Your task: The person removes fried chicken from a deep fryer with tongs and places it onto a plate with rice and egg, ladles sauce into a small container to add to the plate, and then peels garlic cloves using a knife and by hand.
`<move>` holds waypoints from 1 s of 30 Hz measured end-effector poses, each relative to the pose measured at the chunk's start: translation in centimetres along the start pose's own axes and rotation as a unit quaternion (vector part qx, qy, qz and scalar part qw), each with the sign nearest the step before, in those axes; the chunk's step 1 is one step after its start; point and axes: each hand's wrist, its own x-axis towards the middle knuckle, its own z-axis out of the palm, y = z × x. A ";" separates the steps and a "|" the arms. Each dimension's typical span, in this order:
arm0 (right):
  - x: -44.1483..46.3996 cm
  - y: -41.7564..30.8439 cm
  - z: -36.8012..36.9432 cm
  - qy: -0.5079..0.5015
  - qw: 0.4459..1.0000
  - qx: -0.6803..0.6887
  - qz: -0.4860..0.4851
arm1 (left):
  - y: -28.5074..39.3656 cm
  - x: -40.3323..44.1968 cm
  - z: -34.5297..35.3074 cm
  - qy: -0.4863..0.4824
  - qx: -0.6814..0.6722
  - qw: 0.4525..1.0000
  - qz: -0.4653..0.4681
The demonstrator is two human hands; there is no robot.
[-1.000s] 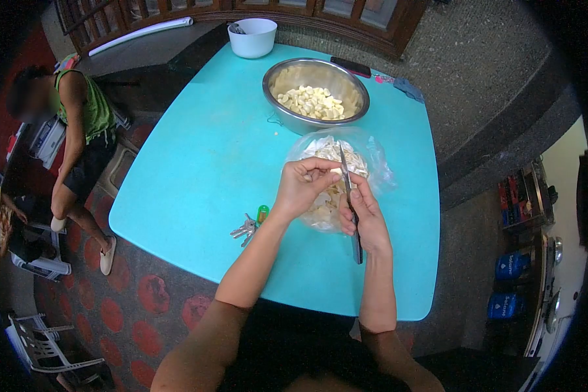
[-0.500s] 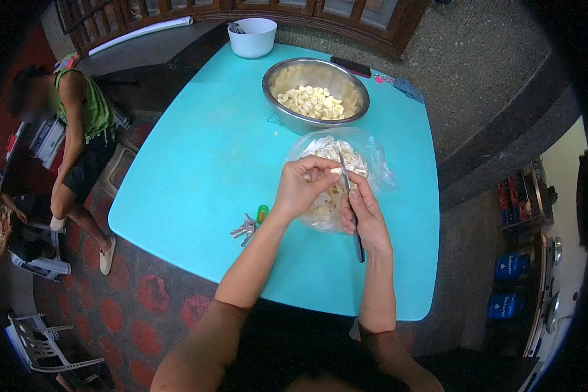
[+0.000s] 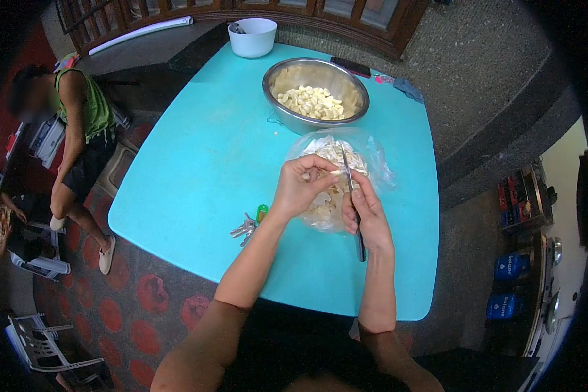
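Between the thumb and fingers of my left hand (image 3: 298,188) is a small pale garlic clove (image 3: 337,172), pinched over the plastic bag. My right hand (image 3: 371,219) is wrapped round a knife (image 3: 345,159), its blade pointing away from me and close against the clove. Below both hands lies an open clear plastic bag (image 3: 380,164) with papery garlic skins (image 3: 325,204) in it. Just beyond the bag stands a steel bowl (image 3: 294,124) of peeled garlic cloves (image 3: 311,102).
Keys (image 3: 244,228) with a green tag (image 3: 262,213) lie left of my hands on the turquoise table (image 3: 196,163). A white bowl (image 3: 252,40) stands at the far edge, and a dark phone-like object (image 3: 351,66) lies behind the steel bowl. A person (image 3: 88,117) sits at left.
The knife and my right hand have shifted slightly to the right, and the blade's angle has changed a little. My left hand stays almost in place, holding the clove.
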 end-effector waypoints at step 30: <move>0.0 0.7 -0.8 -0.124 0.969 0.213 0.022 | -0.5 -0.2 -0.2 -0.075 -0.356 0.909 -0.204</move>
